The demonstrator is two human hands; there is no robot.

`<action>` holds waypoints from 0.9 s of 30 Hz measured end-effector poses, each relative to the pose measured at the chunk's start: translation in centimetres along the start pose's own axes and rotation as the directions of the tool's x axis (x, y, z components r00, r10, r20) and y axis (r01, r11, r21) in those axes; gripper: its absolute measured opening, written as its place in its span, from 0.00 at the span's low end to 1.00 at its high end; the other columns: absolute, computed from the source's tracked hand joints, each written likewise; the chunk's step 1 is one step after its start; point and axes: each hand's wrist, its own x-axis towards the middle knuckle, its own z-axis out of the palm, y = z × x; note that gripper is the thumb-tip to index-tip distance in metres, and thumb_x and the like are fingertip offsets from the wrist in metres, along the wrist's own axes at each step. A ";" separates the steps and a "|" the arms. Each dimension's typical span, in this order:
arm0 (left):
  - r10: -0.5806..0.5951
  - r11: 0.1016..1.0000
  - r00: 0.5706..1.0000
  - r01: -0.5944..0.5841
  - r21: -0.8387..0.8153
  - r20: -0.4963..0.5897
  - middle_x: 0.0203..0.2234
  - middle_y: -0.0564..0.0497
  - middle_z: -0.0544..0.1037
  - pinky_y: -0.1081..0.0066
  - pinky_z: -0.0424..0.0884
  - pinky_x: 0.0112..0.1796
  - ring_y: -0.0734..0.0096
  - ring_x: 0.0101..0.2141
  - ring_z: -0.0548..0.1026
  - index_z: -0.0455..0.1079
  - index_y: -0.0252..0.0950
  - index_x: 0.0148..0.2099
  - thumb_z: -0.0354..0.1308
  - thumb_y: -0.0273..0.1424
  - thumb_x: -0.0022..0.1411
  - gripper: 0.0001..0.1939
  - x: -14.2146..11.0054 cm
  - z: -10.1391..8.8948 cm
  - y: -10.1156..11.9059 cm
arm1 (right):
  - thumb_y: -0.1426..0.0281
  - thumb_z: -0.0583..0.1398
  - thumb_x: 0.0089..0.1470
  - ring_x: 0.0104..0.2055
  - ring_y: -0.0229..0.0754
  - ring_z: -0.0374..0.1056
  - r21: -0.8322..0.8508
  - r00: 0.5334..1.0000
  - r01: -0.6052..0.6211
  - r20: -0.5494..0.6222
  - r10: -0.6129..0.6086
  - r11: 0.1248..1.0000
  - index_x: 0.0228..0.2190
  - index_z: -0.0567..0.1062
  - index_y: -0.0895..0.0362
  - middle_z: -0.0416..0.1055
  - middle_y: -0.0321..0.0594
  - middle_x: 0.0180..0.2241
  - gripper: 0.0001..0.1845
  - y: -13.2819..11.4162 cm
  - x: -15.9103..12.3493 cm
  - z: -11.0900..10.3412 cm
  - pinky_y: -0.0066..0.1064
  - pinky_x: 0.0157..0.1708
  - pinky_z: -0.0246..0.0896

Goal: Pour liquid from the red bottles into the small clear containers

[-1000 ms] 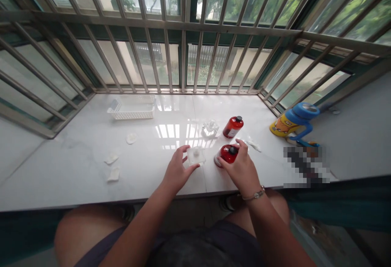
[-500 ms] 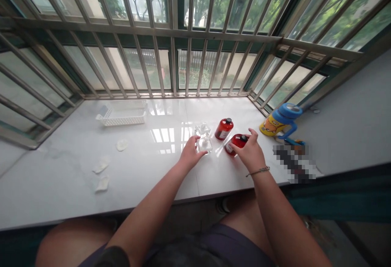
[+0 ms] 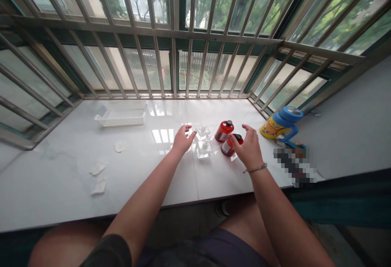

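Your left hand (image 3: 183,141) is open just beside two clear jars (image 3: 204,150) on the worktop (image 3: 70,145), your right hand (image 3: 249,149), fingers spread, at the nearer red bottle (image 3: 226,147).

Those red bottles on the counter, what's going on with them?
Someone sits at a white counter. The left hand is open and empty beside two clear, glassy pieces. The right hand is open at the nearer red bottle; whether it touches is hard to tell. The farther red bottle stands upright just behind.
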 end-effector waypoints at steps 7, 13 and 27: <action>0.030 0.987 0.978 -0.062 0.147 0.208 0.62 0.40 0.76 0.53 0.71 0.62 0.47 0.63 0.74 0.71 0.39 0.61 0.78 0.44 0.54 0.37 5.1 1.0 -0.5 | 0.62 0.58 0.68 0.56 0.57 0.70 -0.345 0.942 0.111 0.336 0.012 0.932 0.58 0.74 0.57 0.74 0.54 0.56 0.22 -3.0 6.5 -0.7 0.45 0.54 0.66; 0.044 0.970 0.956 -0.111 0.216 0.291 0.61 0.42 0.78 0.57 0.72 0.59 0.49 0.59 0.77 0.70 0.42 0.63 0.81 0.40 0.49 0.41 6.0 2.0 0.1 | 0.68 0.61 0.66 0.46 0.51 0.73 -0.386 0.900 0.151 0.435 0.035 0.910 0.46 0.81 0.57 0.78 0.52 0.47 0.11 -3.7 9.2 1.0 0.38 0.45 0.64; -0.083 0.966 0.995 0.069 0.248 0.046 0.61 0.40 0.76 0.57 0.80 0.52 0.52 0.51 0.82 0.65 0.44 0.68 0.76 0.44 0.55 0.42 -1.3 -8.5 1.0 | 0.72 0.62 0.63 0.50 0.55 0.73 -0.071 0.947 0.278 0.185 -0.261 0.958 0.52 0.74 0.56 0.77 0.49 0.49 0.16 -11.9 8.4 -3.2 0.43 0.49 0.68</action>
